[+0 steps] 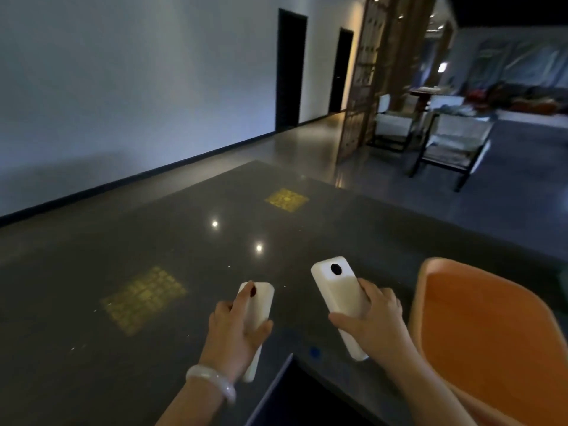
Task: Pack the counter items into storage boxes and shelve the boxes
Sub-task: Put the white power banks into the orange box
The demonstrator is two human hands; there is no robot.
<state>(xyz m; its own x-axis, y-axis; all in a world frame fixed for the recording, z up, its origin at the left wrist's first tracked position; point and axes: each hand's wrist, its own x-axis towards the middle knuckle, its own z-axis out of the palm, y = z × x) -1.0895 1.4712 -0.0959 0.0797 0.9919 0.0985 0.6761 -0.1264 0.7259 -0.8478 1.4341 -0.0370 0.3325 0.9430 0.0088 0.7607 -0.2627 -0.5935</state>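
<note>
Your left hand (236, 330) grips one white handheld device (256, 315) and your right hand (373, 318) grips a second white handheld device (339, 299), both held over the near edge of the dark counter (153, 241), an orange storage box (485, 327) just right.

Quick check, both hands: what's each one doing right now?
Left hand: grips a white device.
Right hand: grips another white device.
</note>
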